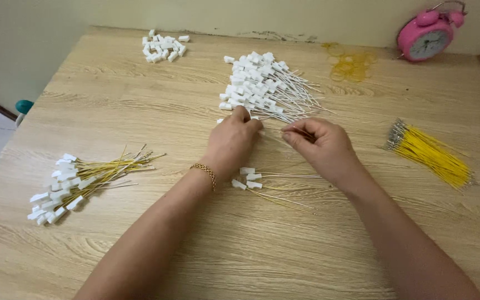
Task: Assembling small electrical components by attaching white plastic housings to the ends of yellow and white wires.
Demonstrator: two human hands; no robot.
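At the centre of the frame your left hand [231, 141] rests at the lower edge of the big pile of white connectors with white wires [265, 86]. Your right hand [320, 145], just beside it, pinches a thin wire [301, 132]. Below your hands lie three finished pieces [251, 179]. At the left you see a bundle with yellow wires [81, 180], at the right the loose yellow wires [431, 153].

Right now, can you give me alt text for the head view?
Two bare hands meet mid-table: the left hand touches a pile of white-capped wires, and the right hand pinches a thin wire. A yellow wire bundle lies right, a pink alarm clock behind.
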